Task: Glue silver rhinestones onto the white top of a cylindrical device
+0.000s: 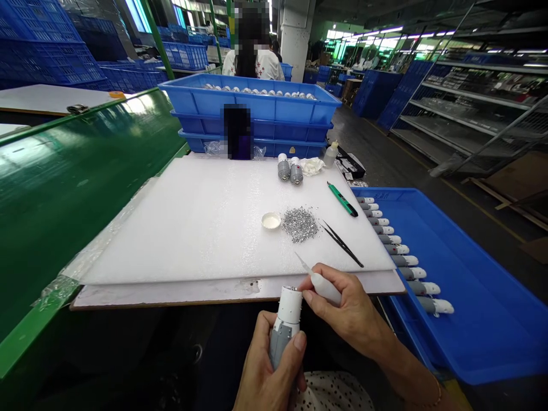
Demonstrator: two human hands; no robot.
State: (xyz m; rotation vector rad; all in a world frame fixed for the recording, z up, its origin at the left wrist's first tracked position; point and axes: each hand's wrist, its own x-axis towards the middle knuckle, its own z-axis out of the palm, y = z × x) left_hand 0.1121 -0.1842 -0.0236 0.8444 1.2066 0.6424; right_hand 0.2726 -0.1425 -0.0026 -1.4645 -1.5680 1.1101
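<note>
My left hand [274, 365] is wrapped round a grey-and-white cylindrical part [290, 308], held upright at the near edge of the board. Small metal pieces show at its white top end. In my right hand [349, 305] is a white squeeze bottle with a thin pointed tip [326, 289], its tip aimed up and left. The thumb and index finger of that hand come close to the part's top; whether they pinch a small piece there I cannot tell. Beyond lie a pile of small silvery pieces [300, 224], a shallow white dish [271, 221] and black tweezers [342, 244].
White foam [192, 228] covers the board. A green cutter [342, 200], two grey-and-white parts [290, 169] and a small bottle [331, 154] lie farther back. Stacked blue crates [252, 123] stand behind. At right, a blue tray [479, 319] holds several similar parts. A person [252, 57] sits ahead.
</note>
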